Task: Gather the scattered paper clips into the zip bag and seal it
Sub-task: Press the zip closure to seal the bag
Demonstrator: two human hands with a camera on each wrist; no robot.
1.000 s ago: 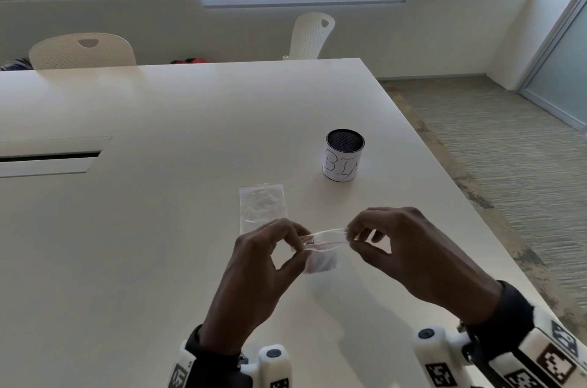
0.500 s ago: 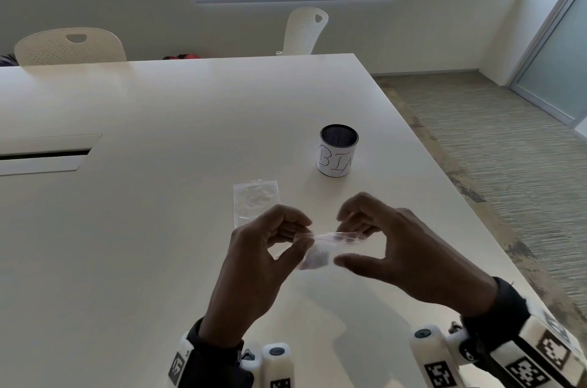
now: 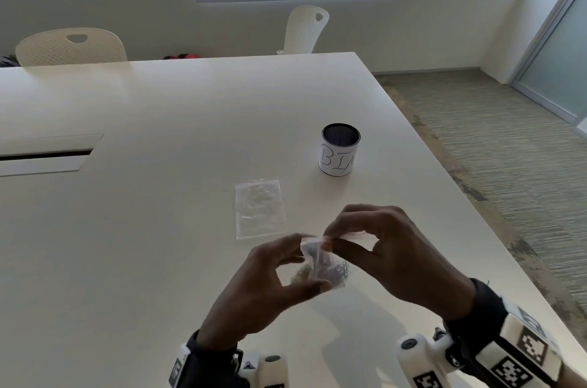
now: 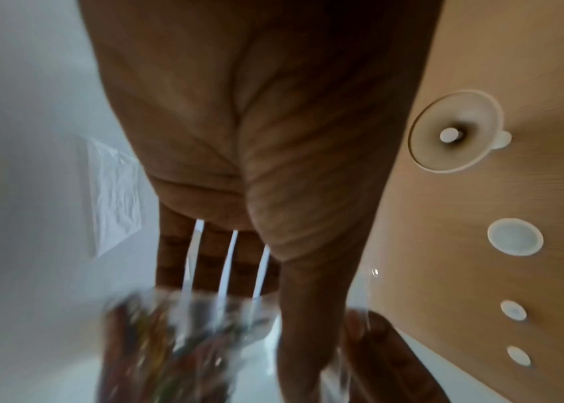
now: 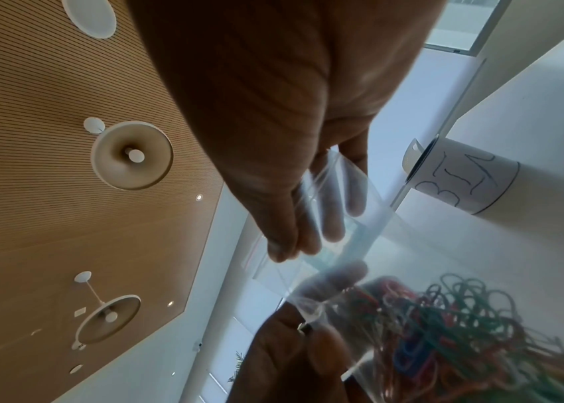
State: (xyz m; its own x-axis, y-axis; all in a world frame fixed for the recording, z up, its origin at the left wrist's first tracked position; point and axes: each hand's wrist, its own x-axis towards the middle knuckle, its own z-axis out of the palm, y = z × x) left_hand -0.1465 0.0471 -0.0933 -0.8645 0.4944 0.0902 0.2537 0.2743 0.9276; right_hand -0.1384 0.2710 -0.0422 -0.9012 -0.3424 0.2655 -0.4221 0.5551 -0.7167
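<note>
Nearest me, above the tabletop's (image 3: 133, 229) near edge, my left hand (image 3: 270, 289) and right hand (image 3: 390, 257) both hold the zip bag (image 3: 320, 264) in the air. From the head view I see the left hand's thumb and fingers curled round the bag's lower part, and the right hand pinching its top strip between thumb and fingertips.

The right wrist view gives me what the head view cannot: the paper clips (image 5: 446, 327) inside the bag are a tangled heap of green, red, blue and orange wire, bunched at the bag's bottom, and the right hand's fingers (image 5: 339, 218) show through the clear plastic at the zip strip. I cannot tell from any view whether the strip is pressed closed.

The left wrist view is blurred; I make out the palm, the spread fingers (image 4: 211, 261) and the bag with its coloured contents beyond them.

Farther out, a second clear bag (image 3: 259, 208) lies flat on the tabletop, just beyond my hands; the left wrist view catches it too. Beyond that, toward the tabletop's right edge, stands a white-wrapped cup (image 3: 340, 151) with "BIN" handwritten on it, its dark mesh interior seen only from the head view.
</note>
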